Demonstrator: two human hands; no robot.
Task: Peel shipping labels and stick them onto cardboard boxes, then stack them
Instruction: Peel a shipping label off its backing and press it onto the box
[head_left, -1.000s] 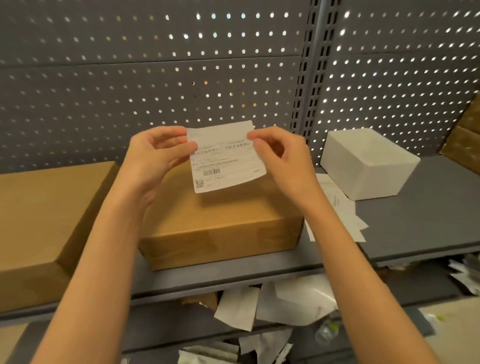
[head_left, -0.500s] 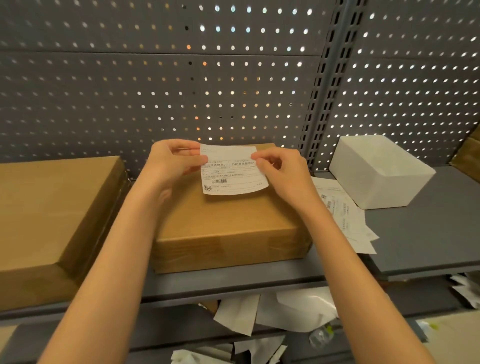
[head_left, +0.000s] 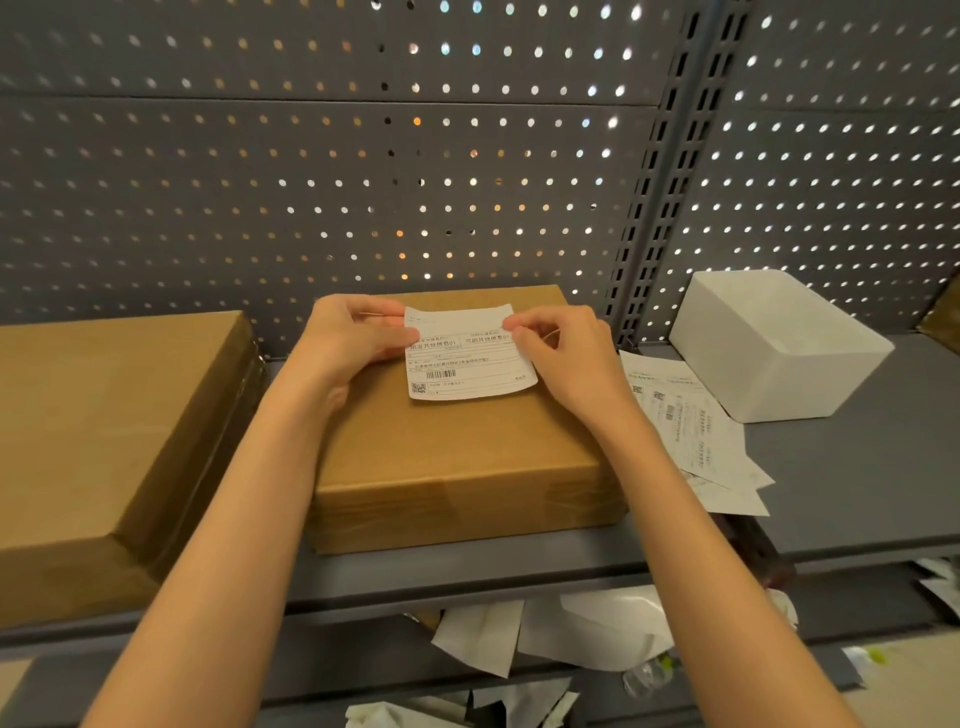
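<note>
A white shipping label (head_left: 467, 358) with a barcode and QR code lies low over the far part of a brown cardboard box (head_left: 457, 457) on the grey shelf. My left hand (head_left: 353, 338) pinches the label's upper left corner. My right hand (head_left: 561, 353) pinches its upper right corner. The label's lower edge looks to rest on the box top. A stack of more label sheets (head_left: 685, 421) lies to the right of the box.
A larger cardboard box (head_left: 104, 431) sits at the left. A white foam box (head_left: 774, 343) stands at the right, with another brown box corner (head_left: 943, 317) behind it. Perforated grey panels (head_left: 311, 171) back the shelf (head_left: 857, 493). Discarded backing papers (head_left: 545, 634) lie on the lower shelf.
Both hands have lowered the label from in front of me down and forward onto the box top. The camera has leaned closer.
</note>
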